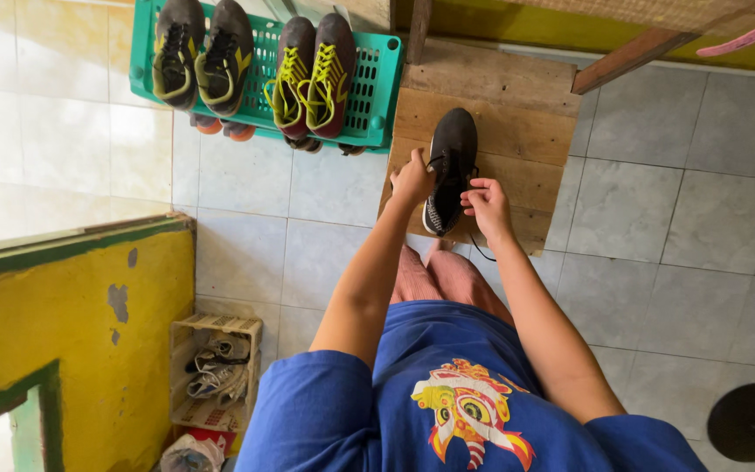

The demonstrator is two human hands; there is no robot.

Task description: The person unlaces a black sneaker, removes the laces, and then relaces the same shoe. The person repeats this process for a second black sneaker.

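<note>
on the wooden bench (pixel 517 122), the left hand (pixel 413 181) is gripping a black shoe (pixel 453 157), while the right hand (pixel 486 203) is apparently pinching its lace (pixel 474 240), fingers together.

Pale grey tiled floor (pixel 701 227) all round, sunlight glaring at the left. Chipped yellow wall with green trim (pixel 89 332) low left, teal plastic slatted crate (pixel 377 87) up top, white wooden crate (pixel 238 328) beside the wall.

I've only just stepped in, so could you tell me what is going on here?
A person in a blue shirt is working on a black shoe that sits on a wooden pallet. The left hand grips its side and the right hand pinches a lace. Two more pairs of shoes rest on a green crate.
</note>
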